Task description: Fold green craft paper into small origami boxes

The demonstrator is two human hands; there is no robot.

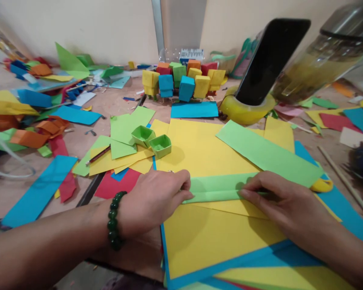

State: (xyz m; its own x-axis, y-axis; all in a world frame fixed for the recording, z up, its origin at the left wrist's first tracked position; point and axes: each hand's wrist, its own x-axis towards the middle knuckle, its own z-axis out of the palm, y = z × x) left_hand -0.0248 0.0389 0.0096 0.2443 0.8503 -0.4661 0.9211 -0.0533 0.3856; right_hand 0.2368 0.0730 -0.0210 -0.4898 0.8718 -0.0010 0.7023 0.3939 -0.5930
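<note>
A light green paper strip, creased lengthwise, is stretched between my hands above yellow paper sheets. Its left end is pinched by my left hand, closed, with a green bead bracelet on the wrist. Thumb and fingers of my right hand close on the strip toward its other end, which the hand hides. Just behind lies a wider green paper strip, slanting right. Two small green paper boxes stand open side by side, beyond my left hand.
Several folded paper blocks stand at the back. A phone leans in a yellow holder beside a glass bottle. A pen rests on scraps at left; a thin stick lies right. Blue strips and orange pieces spread leftward.
</note>
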